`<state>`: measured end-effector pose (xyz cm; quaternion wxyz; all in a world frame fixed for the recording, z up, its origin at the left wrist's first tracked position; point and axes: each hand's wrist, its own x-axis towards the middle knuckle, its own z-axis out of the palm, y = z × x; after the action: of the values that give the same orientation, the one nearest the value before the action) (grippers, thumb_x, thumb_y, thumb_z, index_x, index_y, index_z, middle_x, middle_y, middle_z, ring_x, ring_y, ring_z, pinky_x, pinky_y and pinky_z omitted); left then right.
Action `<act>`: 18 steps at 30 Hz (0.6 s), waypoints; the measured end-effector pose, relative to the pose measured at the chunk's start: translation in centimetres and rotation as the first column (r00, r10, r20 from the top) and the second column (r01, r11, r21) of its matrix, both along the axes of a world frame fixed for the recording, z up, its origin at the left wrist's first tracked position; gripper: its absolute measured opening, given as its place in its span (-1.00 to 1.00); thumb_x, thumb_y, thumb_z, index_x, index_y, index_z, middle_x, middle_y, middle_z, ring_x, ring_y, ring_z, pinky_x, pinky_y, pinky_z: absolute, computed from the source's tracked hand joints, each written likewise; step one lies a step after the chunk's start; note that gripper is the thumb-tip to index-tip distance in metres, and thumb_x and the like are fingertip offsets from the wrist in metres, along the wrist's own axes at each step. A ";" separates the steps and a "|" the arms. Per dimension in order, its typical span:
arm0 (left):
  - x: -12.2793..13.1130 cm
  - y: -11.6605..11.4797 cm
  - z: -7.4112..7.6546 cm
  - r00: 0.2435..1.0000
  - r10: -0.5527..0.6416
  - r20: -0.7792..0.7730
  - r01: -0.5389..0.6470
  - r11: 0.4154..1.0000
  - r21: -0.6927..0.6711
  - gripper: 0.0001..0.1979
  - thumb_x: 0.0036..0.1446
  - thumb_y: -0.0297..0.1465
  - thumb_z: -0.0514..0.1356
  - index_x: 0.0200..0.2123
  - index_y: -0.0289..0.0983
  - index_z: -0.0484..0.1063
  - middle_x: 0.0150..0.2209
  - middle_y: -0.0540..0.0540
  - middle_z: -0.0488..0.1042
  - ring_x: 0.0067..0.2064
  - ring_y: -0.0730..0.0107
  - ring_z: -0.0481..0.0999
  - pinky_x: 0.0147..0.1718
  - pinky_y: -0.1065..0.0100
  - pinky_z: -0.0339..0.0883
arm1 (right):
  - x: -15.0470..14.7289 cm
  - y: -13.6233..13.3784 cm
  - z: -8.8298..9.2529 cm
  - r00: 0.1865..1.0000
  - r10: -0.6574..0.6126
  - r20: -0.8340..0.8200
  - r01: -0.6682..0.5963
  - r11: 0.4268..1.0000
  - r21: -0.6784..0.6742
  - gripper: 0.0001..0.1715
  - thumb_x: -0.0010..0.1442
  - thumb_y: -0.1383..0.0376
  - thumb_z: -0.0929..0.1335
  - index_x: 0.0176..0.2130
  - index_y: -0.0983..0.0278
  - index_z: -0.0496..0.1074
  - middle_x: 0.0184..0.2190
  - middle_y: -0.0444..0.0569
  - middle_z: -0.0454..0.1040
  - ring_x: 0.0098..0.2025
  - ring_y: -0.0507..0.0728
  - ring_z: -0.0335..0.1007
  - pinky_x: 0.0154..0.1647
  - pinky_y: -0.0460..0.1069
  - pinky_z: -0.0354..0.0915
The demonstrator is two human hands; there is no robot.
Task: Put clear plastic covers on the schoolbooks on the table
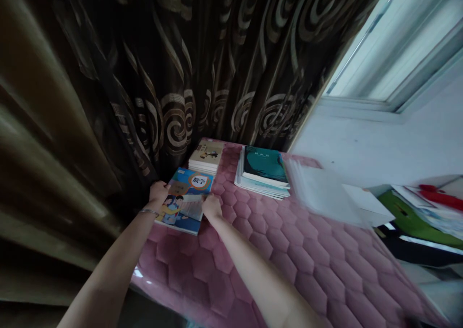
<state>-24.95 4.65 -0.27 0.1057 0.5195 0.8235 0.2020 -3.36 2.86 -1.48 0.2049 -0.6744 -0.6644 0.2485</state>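
A blue textbook with large Chinese characters and cartoon figures on its cover lies near the table's left side. My left hand is closed on its left edge, a bracelet on the wrist. Along the opposite edge, my right hand grips the book with curled fingers. Just behind it sits a stack of beige-covered books. To the right is another pile, topped by a dark teal book. Whether more books lie under the blue one is hard to make out.
A pink hexagon-patterned cover lies over the table. Dark patterned curtains hang close behind and at the left. Clear plastic sheets and white paper lie at right, beside a green item. A window is upper right.
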 end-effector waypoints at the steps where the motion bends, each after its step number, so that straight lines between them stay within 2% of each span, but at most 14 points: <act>1: 0.1 -0.1 0.0 1.000 -0.003 -0.005 0.003 1.000 0.006 -0.74 0.19 -0.37 0.17 -0.16 -0.38 0.58 -0.13 -0.35 0.60 -0.07 0.13 0.59 -0.19 0.37 0.34 | -0.1 -0.1 0.0 1.000 -0.006 0.006 0.006 1.000 0.004 -0.56 0.32 0.30 0.20 0.03 0.59 0.35 -0.14 0.44 0.53 -0.07 0.33 0.53 -0.12 0.08 0.38; 4: 0.0 -0.9 0.0 1.000 -0.020 -0.006 0.021 1.000 0.020 -0.70 0.22 -0.37 0.12 -0.13 -0.41 0.56 -0.10 -0.39 0.58 -0.03 0.11 0.57 -0.13 0.35 0.35 | 0.0 -0.6 0.1 1.000 0.006 0.008 -0.006 1.000 0.029 -0.51 0.34 0.29 0.18 0.10 0.60 0.31 -0.11 0.44 0.52 -0.04 0.33 0.51 -0.07 0.10 0.37; 8: -1.2 -3.7 -0.4 0.996 -0.089 0.025 0.088 0.995 0.049 -0.65 0.21 -0.42 0.09 0.02 -0.33 0.48 0.05 -0.26 0.53 0.10 0.20 0.49 0.04 0.34 0.30 | 1.4 -2.4 -0.5 0.992 0.126 -0.032 -0.121 0.983 0.135 -0.44 0.34 0.23 0.21 0.22 0.48 0.24 0.07 0.34 0.40 0.12 0.25 0.39 0.09 0.06 0.29; 11: -2.3 -6.9 -0.9 0.988 -0.144 0.057 0.140 0.988 0.068 -0.60 0.20 -0.42 0.06 0.09 -0.33 0.44 0.10 -0.19 0.49 0.11 0.25 0.49 0.10 0.33 0.29 | 2.7 -4.3 -1.6 0.956 0.290 -0.045 -0.269 0.928 0.259 -0.41 0.32 0.18 0.23 0.25 0.39 0.25 0.10 0.27 0.38 0.15 0.25 0.33 0.17 0.09 0.23; 14: -2.8 -9.5 -1.6 0.981 -0.179 0.074 0.171 0.980 0.101 -0.56 0.21 -0.41 0.01 0.12 -0.35 0.41 0.10 -0.16 0.49 0.10 0.27 0.50 0.12 0.30 0.31 | 3.5 -5.8 -2.6 0.912 0.410 0.017 -0.395 0.866 0.306 -0.36 0.30 0.10 0.25 0.28 0.30 0.22 0.22 0.23 0.29 0.29 0.30 0.15 0.25 0.19 0.10; 18: -2.7 -10.6 -2.8 0.983 -0.172 0.067 0.160 0.974 0.158 -0.55 0.22 -0.43 -0.04 0.11 -0.38 0.42 0.11 -0.18 0.48 0.10 0.24 0.50 0.14 0.25 0.31 | 3.2 -6.5 -3.1 0.891 0.444 0.092 -0.451 0.848 0.278 -0.23 0.28 0.03 0.27 0.30 0.43 0.17 0.30 0.36 0.14 0.37 0.38 -0.04 0.28 0.27 0.00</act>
<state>-27.64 -5.98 -3.12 0.1153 0.5846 0.7545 0.2751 -0.17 -3.63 -4.55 0.2308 -0.4663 -0.8347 0.1805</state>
